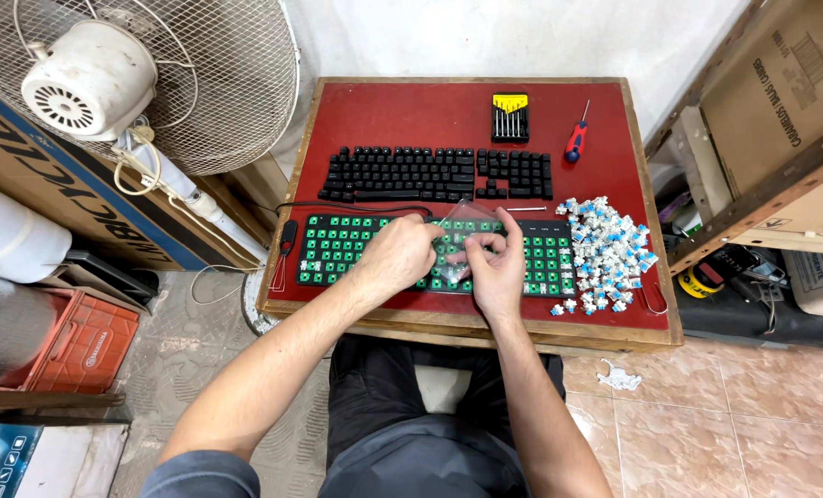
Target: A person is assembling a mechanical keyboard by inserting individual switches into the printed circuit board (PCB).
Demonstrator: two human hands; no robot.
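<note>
Both hands meet over the middle of the keyboard base (338, 251), a black frame with green switch sockets, and between them they hold a small clear plastic bag (455, 242); the left hand (395, 258) has its fingers curled together and pinches the left edge of the bag, knuckles up; the right hand (496, 269) pinches the right side of the bag between thumb and fingers, with the forefinger bent on the top edge; the bag lies flat just above the sockets, whether it touches them I cannot tell. Just right of the right hand, near the end of the base, there is a pile of loose switches (605, 254), white with blue stems; beyond the grip, farther from the person, lies the set of black keycaps (435, 173) in rows; behind that stands a small screwdriver set (509, 118) in a yellow and black case, and to its right a screwdriver (576, 140) with red and blue handle; all rest on the red table top (384, 111).
</note>
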